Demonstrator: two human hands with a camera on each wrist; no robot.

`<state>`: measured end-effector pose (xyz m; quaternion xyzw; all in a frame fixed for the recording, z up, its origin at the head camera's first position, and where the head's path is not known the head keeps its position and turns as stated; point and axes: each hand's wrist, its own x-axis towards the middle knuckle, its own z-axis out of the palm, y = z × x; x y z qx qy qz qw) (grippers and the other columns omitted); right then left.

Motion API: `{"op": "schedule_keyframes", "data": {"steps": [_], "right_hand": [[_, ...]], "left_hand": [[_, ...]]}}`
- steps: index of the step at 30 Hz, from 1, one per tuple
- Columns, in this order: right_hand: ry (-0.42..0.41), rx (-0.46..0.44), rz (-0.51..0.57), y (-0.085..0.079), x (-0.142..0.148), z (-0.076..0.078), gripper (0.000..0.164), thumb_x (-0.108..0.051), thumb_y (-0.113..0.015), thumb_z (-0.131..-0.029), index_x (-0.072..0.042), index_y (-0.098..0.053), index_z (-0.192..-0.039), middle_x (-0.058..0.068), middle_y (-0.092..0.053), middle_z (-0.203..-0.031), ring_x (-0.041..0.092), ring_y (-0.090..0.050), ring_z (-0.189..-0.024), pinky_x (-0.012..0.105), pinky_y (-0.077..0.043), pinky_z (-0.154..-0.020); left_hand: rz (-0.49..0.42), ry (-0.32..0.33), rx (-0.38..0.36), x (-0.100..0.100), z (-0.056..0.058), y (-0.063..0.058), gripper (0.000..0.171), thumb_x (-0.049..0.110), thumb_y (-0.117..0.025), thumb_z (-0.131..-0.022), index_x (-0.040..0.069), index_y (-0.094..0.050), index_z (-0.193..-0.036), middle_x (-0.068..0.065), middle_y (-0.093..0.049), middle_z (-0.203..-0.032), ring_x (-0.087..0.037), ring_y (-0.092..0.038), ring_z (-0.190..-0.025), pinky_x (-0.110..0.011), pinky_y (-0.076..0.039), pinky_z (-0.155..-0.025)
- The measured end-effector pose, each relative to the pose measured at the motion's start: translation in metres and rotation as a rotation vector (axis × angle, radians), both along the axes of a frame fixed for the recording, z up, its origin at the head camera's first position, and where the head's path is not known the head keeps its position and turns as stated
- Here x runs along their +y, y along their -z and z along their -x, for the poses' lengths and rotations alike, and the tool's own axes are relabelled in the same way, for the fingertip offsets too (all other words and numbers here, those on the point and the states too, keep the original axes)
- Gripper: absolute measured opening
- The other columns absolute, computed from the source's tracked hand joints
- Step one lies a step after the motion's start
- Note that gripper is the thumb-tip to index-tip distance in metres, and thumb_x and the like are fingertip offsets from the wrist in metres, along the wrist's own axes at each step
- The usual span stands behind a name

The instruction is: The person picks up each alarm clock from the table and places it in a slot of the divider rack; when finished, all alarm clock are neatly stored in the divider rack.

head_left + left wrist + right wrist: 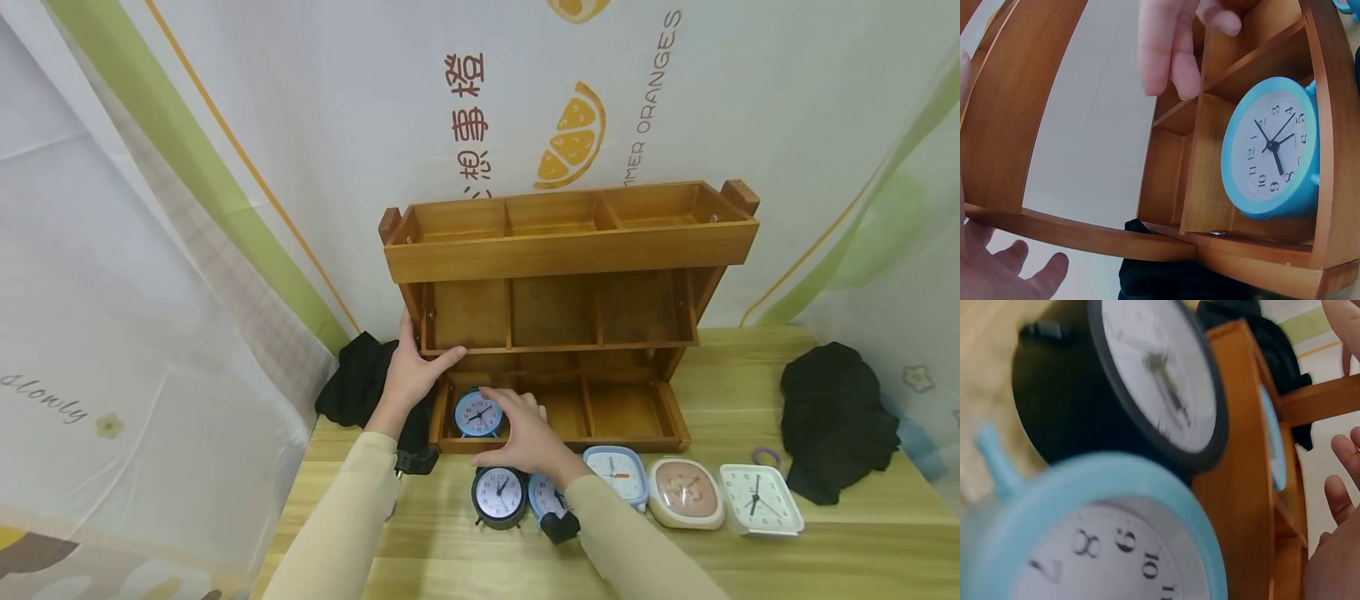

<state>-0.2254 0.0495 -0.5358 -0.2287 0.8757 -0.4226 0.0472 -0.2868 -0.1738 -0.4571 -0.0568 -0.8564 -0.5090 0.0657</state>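
A tiered wooden box (570, 252) stands open on the table. My left hand (412, 372) is at its left side, thumb along the front edge of the middle tier and fingers extended beside the box. A round blue alarm clock (478, 414) sits in the left compartment of the bottom tier, its face visible in the left wrist view (1272, 147). Over the front of that tier hovers my right hand (525, 433), thumb and fingers spread with nothing between them, just right of the clock. Its fingers (1175, 47) are apart from the clock.
In front of the box stand a black round clock (498, 493), another blue round clock (545, 497), a light-blue square clock (617, 473), a cream-and-pink clock (685, 492) and a white square clock (761, 500). Black cloths (838, 421) lie either side; a purple ring (767, 457) is at right.
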Motion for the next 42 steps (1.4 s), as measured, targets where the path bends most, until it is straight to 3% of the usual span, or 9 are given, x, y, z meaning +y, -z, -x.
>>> {"op": "schedule_keyframes", "data": {"steps": [5, 10, 14, 21, 27, 34, 42], "right_hand": [[-0.025, -0.01, 0.041, -0.004, 0.003, -0.02, 0.107, -0.058, -0.091, -0.075, -0.022, -0.041, -0.162, -0.006, -0.044, -0.16, 0.021, -0.038, -0.123, 0.053, -0.032, -0.097], [-0.007, -0.015, 0.053, 0.001, 0.008, -0.042, 0.106, -0.051, -0.094, -0.073, -0.025, -0.042, -0.162, -0.006, -0.046, -0.159, 0.019, -0.04, -0.12, 0.053, -0.031, -0.097], [0.005, 0.025, 0.01, 0.006, 0.013, -0.054, 0.107, -0.052, -0.096, -0.07, -0.018, -0.046, -0.159, 0.0, -0.05, -0.156, 0.02, -0.043, -0.115, 0.05, -0.032, -0.092], [0.018, 0.064, -0.081, 0.016, 0.015, -0.063, 0.108, -0.06, -0.095, -0.065, -0.019, -0.051, -0.155, -0.002, -0.055, -0.152, 0.018, -0.044, -0.113, 0.041, -0.033, -0.088], [0.034, 0.085, -0.108, 0.021, 0.014, -0.069, 0.106, -0.059, -0.095, -0.065, -0.018, -0.052, -0.154, -0.004, -0.056, -0.151, 0.018, -0.044, -0.114, 0.042, -0.032, -0.088], [0.057, 0.155, -0.285, 0.035, 0.01, -0.075, 0.106, -0.06, -0.095, -0.062, -0.017, -0.055, -0.15, -0.002, -0.06, -0.144, 0.021, -0.046, -0.113, 0.044, -0.034, -0.086], [0.085, 0.213, -0.355, 0.039, 0.006, -0.077, 0.101, -0.059, -0.095, -0.061, -0.017, -0.059, -0.145, -0.001, -0.065, -0.133, 0.022, -0.05, -0.11, 0.043, -0.034, -0.085]], "left_hand": [[-0.017, -0.012, 0.015, 0.002, 0.0, 0.0, 0.122, 0.05, -0.084, -0.087, 0.03, 0.005, -0.169, -0.006, -0.014, -0.174, -0.034, -0.026, -0.156, -0.058, -0.03, -0.121], [-0.073, -0.014, 0.036, 0.006, 0.002, 0.001, 0.119, 0.047, -0.085, -0.087, 0.033, 0.002, -0.169, -0.005, -0.024, -0.171, -0.032, -0.036, -0.151, -0.054, -0.036, -0.118], [-0.088, -0.032, 0.043, 0.008, 0.003, 0.001, 0.119, 0.049, -0.084, -0.087, 0.034, 0.001, -0.169, -0.005, -0.026, -0.171, -0.031, -0.038, -0.151, -0.053, -0.038, -0.118], [-0.056, -0.048, 0.034, 0.007, 0.0, 0.002, 0.119, 0.052, -0.082, -0.088, 0.032, 0.003, -0.169, -0.006, -0.02, -0.173, -0.033, -0.032, -0.154, -0.056, -0.033, -0.12], [-0.07, -0.042, 0.037, 0.006, -0.002, 0.003, 0.119, 0.048, -0.083, -0.088, 0.032, 0.002, -0.169, -0.005, -0.024, -0.171, -0.033, -0.037, -0.151, -0.055, -0.035, -0.119], [-0.112, -0.023, 0.019, 0.007, 0.0, 0.007, 0.118, 0.044, -0.085, -0.087, 0.035, 0.001, -0.168, -0.007, -0.031, -0.168, -0.033, -0.045, -0.145, -0.053, -0.041, -0.115], [-0.117, -0.035, 0.023, 0.007, -0.001, 0.005, 0.117, 0.045, -0.084, -0.088, 0.035, 0.001, -0.168, -0.006, -0.028, -0.17, -0.033, -0.041, -0.148, -0.053, -0.038, -0.117]]}}
